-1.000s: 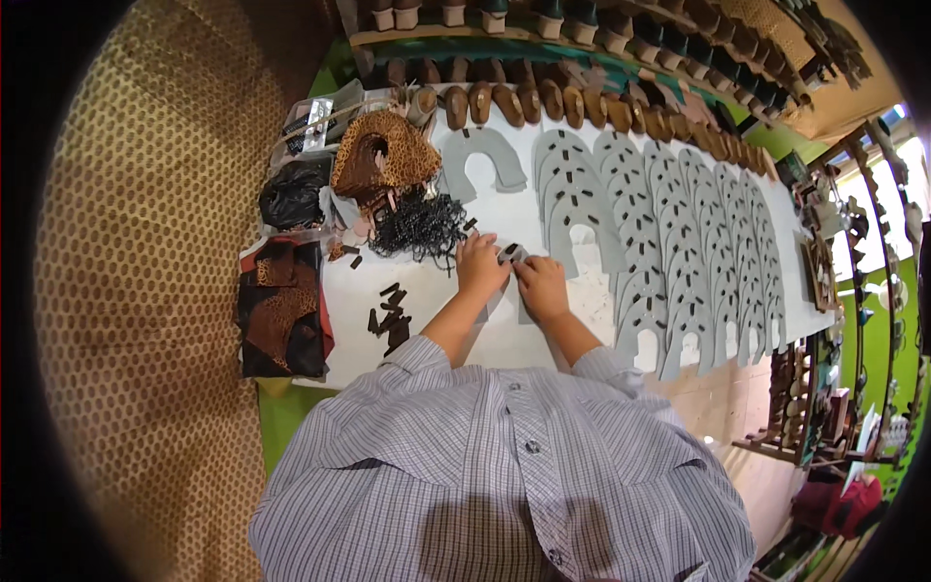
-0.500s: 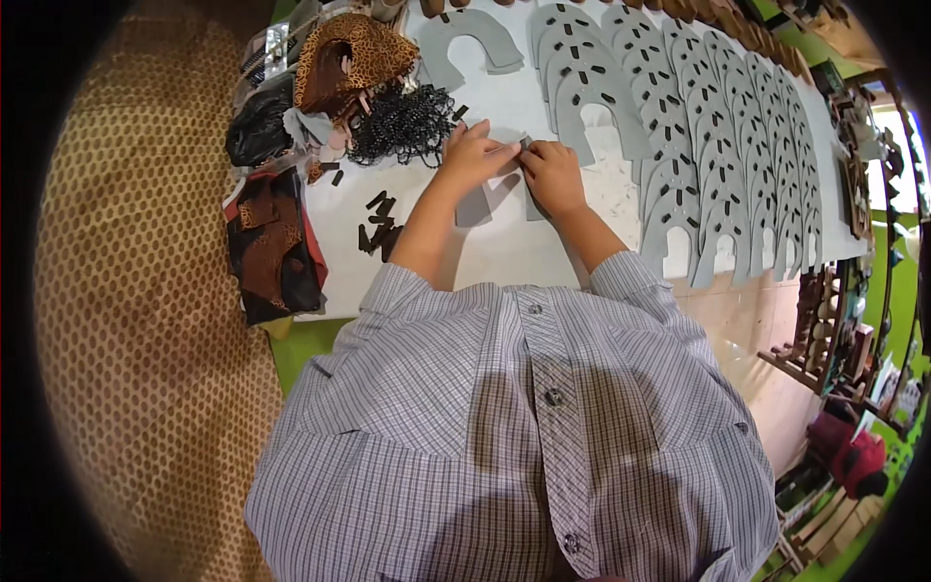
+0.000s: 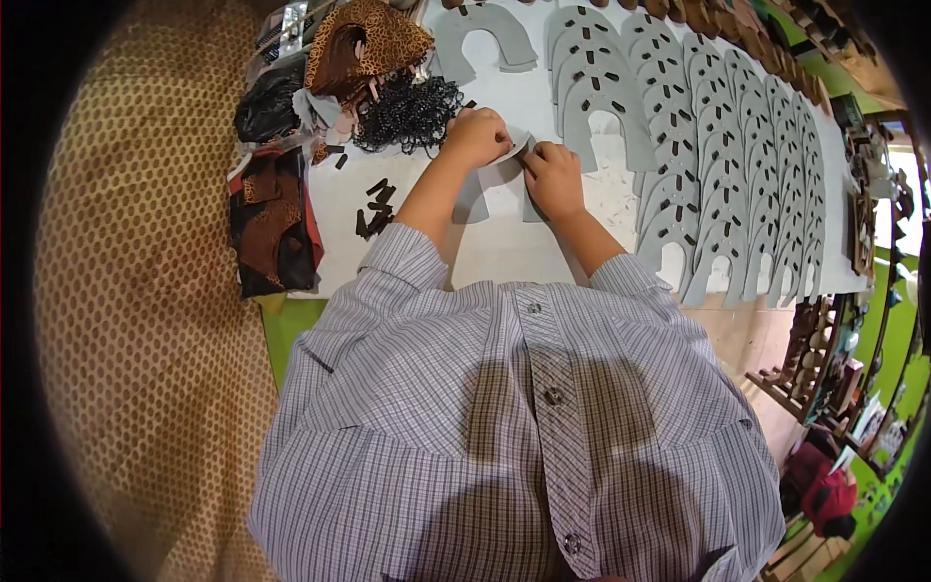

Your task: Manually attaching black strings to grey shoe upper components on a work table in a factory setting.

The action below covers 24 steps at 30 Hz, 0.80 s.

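Before me a grey U-shaped piece point(image 3: 472, 202) lies on the white table, its two legs pointing toward me. My right hand point(image 3: 555, 180) grips its curved top, fingers bent over the edge. At the left of the curve my left hand point(image 3: 476, 138) is closed, fingertips pinched beside a pale raised edge; what they hold is too small to make out. Loose dark brown strips point(image 3: 375, 208) lie left of my left forearm. Behind them is a tangled heap of black cord-like loops point(image 3: 405, 113).
Rows of overlapping grey U-shaped pieces point(image 3: 669, 145) with dark tabs cover the right side. Another grey U-shaped piece point(image 3: 482, 34) lies at the back. Leopard-print material point(image 3: 364, 44), a black plastic bag point(image 3: 269, 105) and folded dark brown fabric point(image 3: 274, 221) line the left edge.
My left hand has drawn its spread fingers into a pinch at the curve's left side. My right hand stays at the curve. The view has shifted slightly.
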### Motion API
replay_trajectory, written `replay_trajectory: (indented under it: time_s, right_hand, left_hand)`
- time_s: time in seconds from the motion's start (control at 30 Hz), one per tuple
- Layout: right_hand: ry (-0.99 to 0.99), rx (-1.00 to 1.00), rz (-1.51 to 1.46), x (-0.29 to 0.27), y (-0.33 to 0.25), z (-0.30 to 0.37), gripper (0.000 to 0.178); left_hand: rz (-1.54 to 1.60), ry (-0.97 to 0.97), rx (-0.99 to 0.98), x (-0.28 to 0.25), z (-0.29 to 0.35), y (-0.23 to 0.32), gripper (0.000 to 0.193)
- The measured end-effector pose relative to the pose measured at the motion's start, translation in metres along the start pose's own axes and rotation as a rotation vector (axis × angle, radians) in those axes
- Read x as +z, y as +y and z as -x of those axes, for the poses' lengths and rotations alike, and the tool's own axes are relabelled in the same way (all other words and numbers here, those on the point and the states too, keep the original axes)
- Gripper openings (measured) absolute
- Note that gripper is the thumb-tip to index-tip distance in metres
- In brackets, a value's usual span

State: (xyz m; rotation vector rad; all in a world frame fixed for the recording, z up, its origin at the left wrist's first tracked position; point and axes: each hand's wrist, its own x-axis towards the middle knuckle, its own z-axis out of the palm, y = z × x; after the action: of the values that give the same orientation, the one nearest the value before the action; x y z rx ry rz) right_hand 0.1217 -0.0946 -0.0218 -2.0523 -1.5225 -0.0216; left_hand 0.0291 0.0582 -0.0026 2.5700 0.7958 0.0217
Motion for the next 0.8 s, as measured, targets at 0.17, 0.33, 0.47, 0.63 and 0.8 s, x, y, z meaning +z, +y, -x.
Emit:
replay_trajectory:
  time_s: [0.17,0.33,0.47,0.63,0.8]
  right_hand:
    - [-0.007,0.014,0.011,0.000,0.003,0.002,0.015]
    - [0.082,-0.003,-0.071,0.005,0.008,0.002,0.016]
    - [0.080,-0.011,-0.087,0.002,0.009,0.003,0.015]
    - [0.070,-0.025,-0.092,0.000,0.004,0.003,0.013]
    - [0.085,-0.049,-0.091,-0.002,0.006,0.003,0.013]
  left_hand:
    - [-0.030,0.026,-0.046,0.001,-0.002,0.009,0.013]
    - [-0.047,0.024,-0.006,0.001,-0.007,0.001,0.012]
    - [-0.003,0.033,0.031,0.005,-0.016,-0.007,0.011]
    - [0.073,0.066,0.108,0.015,-0.022,-0.026,0.010]
    - [0.134,-0.057,0.066,0.004,-0.026,-0.019,0.007]
